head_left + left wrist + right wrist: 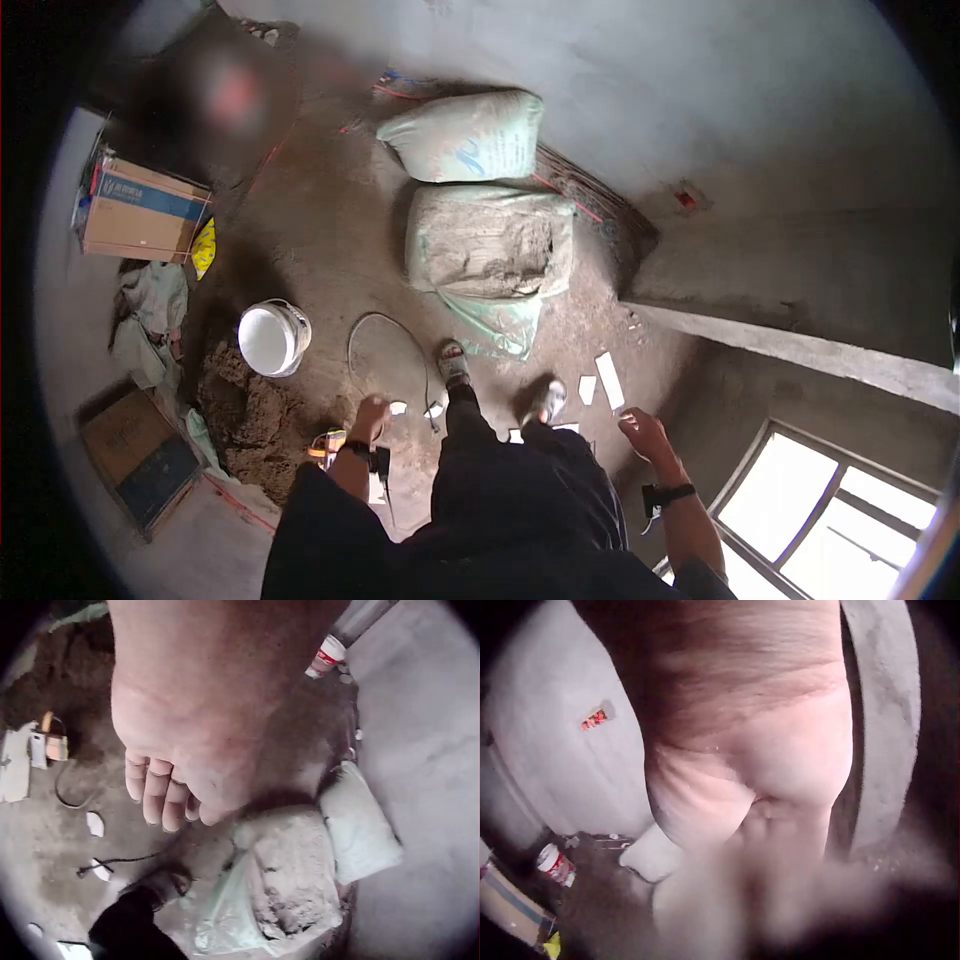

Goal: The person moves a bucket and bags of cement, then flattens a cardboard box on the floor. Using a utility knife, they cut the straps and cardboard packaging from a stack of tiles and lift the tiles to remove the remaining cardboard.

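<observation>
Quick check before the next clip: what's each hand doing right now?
Left hand: open, fingers loosely curled, holding nothing.
Right hand: looks open and loosely curled, no held object visible; its fingertips blur in the wrist view.

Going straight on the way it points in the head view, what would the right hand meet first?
The long white strip on the floor looks first in the right hand's line, though the hand seems higher and might pass above it.
</observation>
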The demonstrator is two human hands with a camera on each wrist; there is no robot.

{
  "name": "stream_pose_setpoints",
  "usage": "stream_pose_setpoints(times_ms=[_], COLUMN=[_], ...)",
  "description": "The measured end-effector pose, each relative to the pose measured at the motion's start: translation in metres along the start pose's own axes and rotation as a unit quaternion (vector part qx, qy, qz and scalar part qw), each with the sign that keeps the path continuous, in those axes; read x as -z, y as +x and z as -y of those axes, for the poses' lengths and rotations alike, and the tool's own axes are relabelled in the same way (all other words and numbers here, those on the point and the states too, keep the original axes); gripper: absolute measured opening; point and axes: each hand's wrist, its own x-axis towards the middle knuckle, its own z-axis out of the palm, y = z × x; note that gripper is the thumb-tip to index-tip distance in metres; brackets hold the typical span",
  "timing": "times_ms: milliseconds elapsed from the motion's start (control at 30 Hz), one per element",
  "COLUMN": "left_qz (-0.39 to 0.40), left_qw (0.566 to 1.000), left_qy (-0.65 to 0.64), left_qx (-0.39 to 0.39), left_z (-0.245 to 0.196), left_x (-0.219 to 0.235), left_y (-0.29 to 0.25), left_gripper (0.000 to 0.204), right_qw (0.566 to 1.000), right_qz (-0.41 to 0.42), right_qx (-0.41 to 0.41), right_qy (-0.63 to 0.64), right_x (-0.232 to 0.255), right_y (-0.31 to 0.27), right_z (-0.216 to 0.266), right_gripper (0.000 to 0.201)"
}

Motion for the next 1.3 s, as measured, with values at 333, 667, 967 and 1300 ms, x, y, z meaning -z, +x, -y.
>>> stream_pose_setpoints(times_ms=[333, 667, 967, 1300], left_qz=[-0.144, -0.011, 0.006, -0.135], left_qw=[0.977, 0.951, 0.722, 0.827], left_qy=[-0.146, -0.194, -0.627, -0.448], left_qx=[0.067, 0.241, 0.292, 0.311], left_z=[-0.115, -0.049, -0.042, -0.080], left_x=[0.063, -0.154, -0.249, -0.239], left_y=[0.182, 0.430, 0.483, 0.437], left_gripper=[0.032, 0.072, 0.083, 0.066], right_qw=[0.996, 0.957, 0.863, 0.935], right_qz=[0.065, -0.022, -0.016, -0.053], right_qx=[0.058, -0.064, -0.212, -0.106], right_qy=[-0.001, 0.282, 0.459, 0.333], right_x=[-0.070, -0.283, -0.338, -0.324], right_y=[0.269, 0.593, 0.696, 0.684], right_z=[-0.204, -0.250, -0.223, -0.230], right_gripper=[0.022, 0.032, 0.048, 0.054])
